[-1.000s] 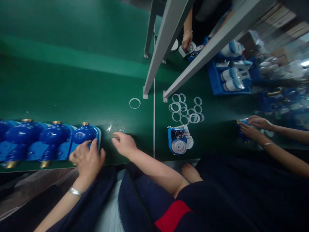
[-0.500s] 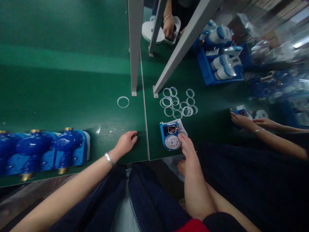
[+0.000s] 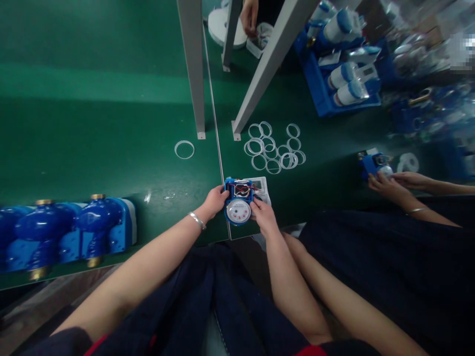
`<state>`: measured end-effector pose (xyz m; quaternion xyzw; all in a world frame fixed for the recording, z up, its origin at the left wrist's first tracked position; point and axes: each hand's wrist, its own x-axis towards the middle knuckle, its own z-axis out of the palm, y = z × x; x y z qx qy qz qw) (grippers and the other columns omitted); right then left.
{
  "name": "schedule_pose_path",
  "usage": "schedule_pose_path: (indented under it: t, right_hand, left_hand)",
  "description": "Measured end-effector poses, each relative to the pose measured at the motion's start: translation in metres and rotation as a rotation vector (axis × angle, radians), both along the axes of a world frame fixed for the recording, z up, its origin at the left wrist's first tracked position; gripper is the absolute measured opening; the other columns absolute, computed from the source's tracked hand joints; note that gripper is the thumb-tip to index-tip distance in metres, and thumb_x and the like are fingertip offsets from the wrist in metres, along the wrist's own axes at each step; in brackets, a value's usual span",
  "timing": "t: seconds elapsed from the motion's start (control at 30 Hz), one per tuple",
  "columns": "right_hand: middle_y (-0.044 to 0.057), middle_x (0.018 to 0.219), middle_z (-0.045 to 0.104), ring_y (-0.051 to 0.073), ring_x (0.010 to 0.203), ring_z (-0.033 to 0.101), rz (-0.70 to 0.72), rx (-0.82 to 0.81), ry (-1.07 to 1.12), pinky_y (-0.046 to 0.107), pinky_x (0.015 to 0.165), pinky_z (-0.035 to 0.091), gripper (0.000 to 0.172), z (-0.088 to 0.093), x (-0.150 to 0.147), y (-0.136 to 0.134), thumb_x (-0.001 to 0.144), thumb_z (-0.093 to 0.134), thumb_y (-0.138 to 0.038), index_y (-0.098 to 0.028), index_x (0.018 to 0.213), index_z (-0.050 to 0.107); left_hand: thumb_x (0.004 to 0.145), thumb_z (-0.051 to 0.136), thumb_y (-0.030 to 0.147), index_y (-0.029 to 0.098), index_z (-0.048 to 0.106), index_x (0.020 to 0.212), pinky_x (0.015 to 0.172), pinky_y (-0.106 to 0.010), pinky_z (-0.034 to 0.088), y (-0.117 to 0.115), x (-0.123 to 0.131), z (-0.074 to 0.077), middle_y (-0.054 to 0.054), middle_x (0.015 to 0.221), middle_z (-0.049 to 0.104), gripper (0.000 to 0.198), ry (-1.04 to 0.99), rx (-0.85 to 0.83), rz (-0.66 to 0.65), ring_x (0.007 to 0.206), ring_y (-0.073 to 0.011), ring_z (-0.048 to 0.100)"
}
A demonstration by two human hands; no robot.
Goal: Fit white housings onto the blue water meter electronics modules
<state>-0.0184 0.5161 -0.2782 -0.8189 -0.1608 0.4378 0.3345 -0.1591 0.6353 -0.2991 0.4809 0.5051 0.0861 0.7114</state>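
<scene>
A blue water meter (image 3: pixel 238 211) with a round white dial and exposed red and black wires sits at the bench's front edge, across the seam. My left hand (image 3: pixel 215 200) grips its left side, the thumb on the blue housing. On the other side my right hand (image 3: pixel 263 213) holds the meter's right edge along with a white cover (image 3: pixel 260 186), which lies open to the right, joined by wires. The undersides of both hands' grips are hidden. Beyond the meter, several clear rings (image 3: pixel 272 151) lie scattered, and a single ring (image 3: pixel 184 150) rests to the left.
Several finished-looking blue meters (image 3: pixel 98 222) stand in a row at left. Grey metal posts (image 3: pixel 195 74) rise from the bench. A blue crate (image 3: pixel 322 96) holds white-and-blue units. At right, a co-worker's hands (image 3: pixel 386 185) handle another meter; another person's hand (image 3: pixel 249 19) is at the back.
The meter has moved left onto the bench seam in my right hand. My left hand has come right and taken hold of its left side. The white cover now shows more fully.
</scene>
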Motion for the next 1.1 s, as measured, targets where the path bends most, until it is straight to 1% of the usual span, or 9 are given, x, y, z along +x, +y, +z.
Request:
schedule_pose_path:
  t: [0.1, 0.17, 0.23, 0.4, 0.53, 0.7, 0.87, 0.97, 1.1]
  right_hand:
    - [0.007, 0.070, 0.063, 0.024, 0.078, 0.060, 0.095, -0.144, -0.184, 0.035, 0.073, 0.047, 0.020, 0.013, 0.002, 0.011, 0.072, 0.057, -0.034, -0.016, 0.069, 0.066]
    - [0.010, 0.085, 0.063, 0.025, 0.091, 0.057, 0.141, -0.185, -0.305, 0.036, 0.082, 0.043, 0.016, 0.015, 0.005, 0.023, 0.073, 0.056, -0.027, -0.016, 0.078, 0.064]
    - [0.012, 0.100, 0.059, 0.025, 0.099, 0.053, 0.207, -0.183, -0.359, 0.035, 0.088, 0.039, 0.023, 0.009, 0.003, 0.039, 0.068, 0.059, -0.019, -0.015, 0.091, 0.062]
    - [0.006, 0.082, 0.058, 0.020, 0.085, 0.053, 0.350, -0.154, -0.265, 0.032, 0.080, 0.041, 0.018, -0.021, -0.016, 0.076, 0.058, 0.057, -0.005, -0.017, 0.071, 0.054]
    - [0.002, 0.073, 0.056, 0.019, 0.077, 0.054, 0.311, -0.097, -0.111, 0.033, 0.075, 0.042, 0.019, -0.025, -0.020, 0.087, 0.054, 0.052, -0.005, -0.018, 0.068, 0.048]
    - [0.007, 0.086, 0.064, 0.024, 0.079, 0.061, 0.279, 0.050, 0.342, 0.038, 0.072, 0.049, 0.045, -0.014, -0.020, 0.074, 0.055, 0.056, -0.023, -0.015, 0.099, 0.053]
    - [0.012, 0.106, 0.063, 0.029, 0.101, 0.057, 0.176, 0.247, 0.770, 0.046, 0.088, 0.045, 0.064, -0.014, -0.039, 0.049, 0.065, 0.053, -0.060, -0.015, 0.111, 0.053]
    - [0.012, 0.118, 0.058, 0.029, 0.112, 0.051, 0.098, 0.300, 0.839, 0.046, 0.094, 0.042, 0.077, -0.017, -0.052, 0.040, 0.066, 0.042, -0.076, -0.017, 0.115, 0.051]
    - [0.011, 0.125, 0.053, 0.029, 0.119, 0.046, -0.064, 0.309, 0.813, 0.046, 0.098, 0.039, 0.078, -0.015, -0.060, 0.036, 0.064, 0.045, -0.075, -0.017, 0.117, 0.049]
  left_hand:
    - [0.072, 0.052, 0.027, 0.011, 0.062, 0.086, 0.066, -0.025, 0.042, 0.003, -0.035, 0.000, -0.004, 0.078, 0.065, 0.024, 0.000, 0.007, 0.057, 0.069, -0.0142, 0.055]
    - [0.070, 0.054, 0.031, 0.012, 0.062, 0.085, 0.065, -0.025, 0.041, 0.003, -0.058, 0.002, -0.003, 0.076, 0.065, 0.026, 0.002, -0.003, 0.103, 0.067, -0.0138, 0.054]
    - [0.067, 0.056, 0.035, 0.013, 0.062, 0.086, 0.064, -0.025, 0.041, 0.001, -0.076, 0.005, -0.002, 0.075, 0.064, 0.030, 0.009, -0.024, 0.157, 0.066, -0.0134, 0.054]
    - [0.061, 0.061, 0.042, 0.014, 0.058, 0.088, 0.059, -0.025, 0.043, -0.008, -0.106, 0.016, -0.001, 0.075, 0.062, 0.039, 0.047, -0.097, 0.296, 0.065, -0.0141, 0.054]
    - [0.058, 0.065, 0.044, 0.015, 0.056, 0.090, 0.055, -0.025, 0.045, -0.013, -0.124, 0.022, -0.001, 0.077, 0.060, 0.043, 0.058, -0.155, 0.387, 0.066, -0.0141, 0.054]
    - [0.059, 0.069, 0.044, 0.015, 0.056, 0.092, 0.054, -0.023, 0.045, -0.015, -0.138, 0.018, -0.001, 0.079, 0.061, 0.046, -0.007, -0.188, 0.425, 0.068, -0.0133, 0.055]
    - [0.058, 0.071, 0.046, 0.014, 0.057, 0.094, 0.051, -0.020, 0.043, -0.016, -0.143, 0.015, -0.001, 0.078, 0.061, 0.050, -0.013, -0.162, 0.423, 0.065, -0.0118, 0.054]
    - [0.059, 0.071, 0.045, 0.015, 0.056, 0.094, 0.053, -0.020, 0.043, -0.016, -0.143, 0.016, -0.001, 0.079, 0.062, 0.049, -0.045, -0.186, 0.419, 0.067, -0.0117, 0.055]
    - [0.061, 0.067, 0.046, 0.014, 0.055, 0.095, 0.055, -0.023, 0.043, -0.015, -0.143, 0.014, -0.001, 0.077, 0.060, 0.048, -0.032, -0.172, 0.376, 0.066, -0.0125, 0.054]
